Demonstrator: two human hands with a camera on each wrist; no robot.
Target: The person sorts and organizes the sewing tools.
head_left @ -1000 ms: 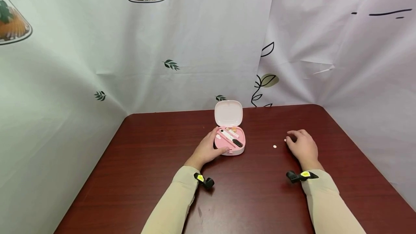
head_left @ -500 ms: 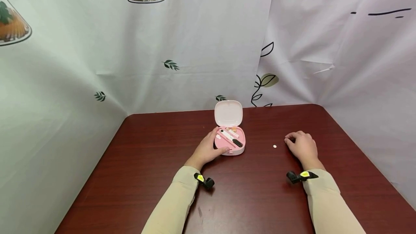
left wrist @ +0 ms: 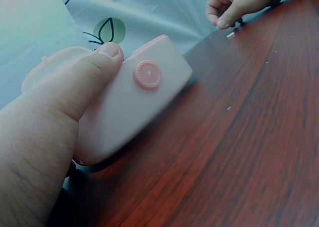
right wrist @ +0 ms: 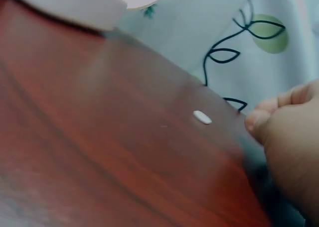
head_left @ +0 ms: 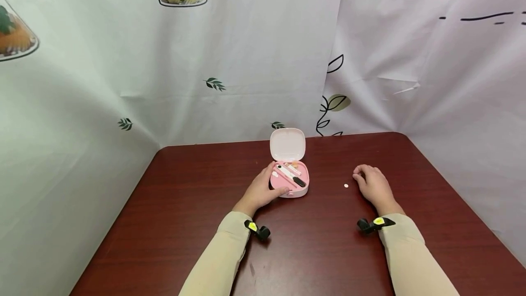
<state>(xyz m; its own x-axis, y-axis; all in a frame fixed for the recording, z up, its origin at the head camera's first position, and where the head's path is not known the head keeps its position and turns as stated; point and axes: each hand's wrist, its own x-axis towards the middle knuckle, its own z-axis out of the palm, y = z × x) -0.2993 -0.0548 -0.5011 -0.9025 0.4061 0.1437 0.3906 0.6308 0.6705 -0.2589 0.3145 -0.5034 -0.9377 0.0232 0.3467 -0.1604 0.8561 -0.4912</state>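
Observation:
A small pink case (head_left: 289,192) stands on the table with its white lid (head_left: 287,144) raised. Inside lie a white stick with a black end (head_left: 290,175) and smaller pieces. My left hand (head_left: 260,191) holds the case from its left side; in the left wrist view the thumb lies across its pale front, beside a round pink button (left wrist: 148,74) with a plus mark. To the right, my right hand (head_left: 374,188) has thumb and index finger pinched together; the small white piece there is hidden by the fingertips. A white tablet-like piece (head_left: 346,185) lies just left of that hand.
The dark red wooden table (head_left: 312,250) reaches back to a white patterned cloth (head_left: 246,58) hanging behind and at both sides. Each wrist wears a black camera, the left one (head_left: 258,230) and the right one (head_left: 375,224).
A second white piece at my right fingertips has gone from sight as thumb and finger came together on it. That hand has since moved slightly left. My left hand stays on the case.

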